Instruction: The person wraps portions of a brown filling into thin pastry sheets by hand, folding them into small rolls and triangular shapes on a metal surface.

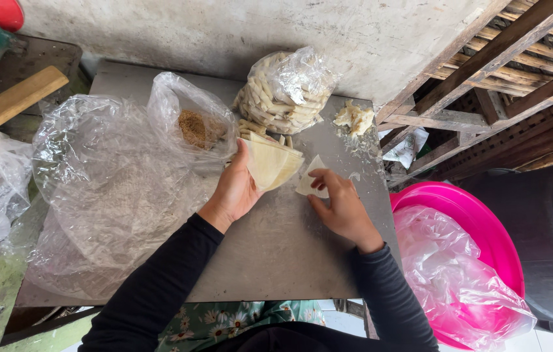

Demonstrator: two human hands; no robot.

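Observation:
My left hand (234, 189) holds a fanned stack of pale yellow triangular wrapper sheets (271, 163) above a grey metal table (276, 254). My right hand (340, 205) pinches a single small triangular wrapper piece (307, 182) lying on the table just right of the stack. Both arms wear black sleeves. Behind the stack sits a clear plastic bag of rolled pale pieces (283, 91). A clear bag with brown crumbs (193, 127) lies to the left of my left hand.
A lump of pale dough (354, 118) rests at the table's back right. Large crumpled clear plastic (100, 189) covers the table's left. A pink basin (465, 221) lined with plastic stands to the right, beside a dark barrel (550, 234) and wooden slats (504, 72).

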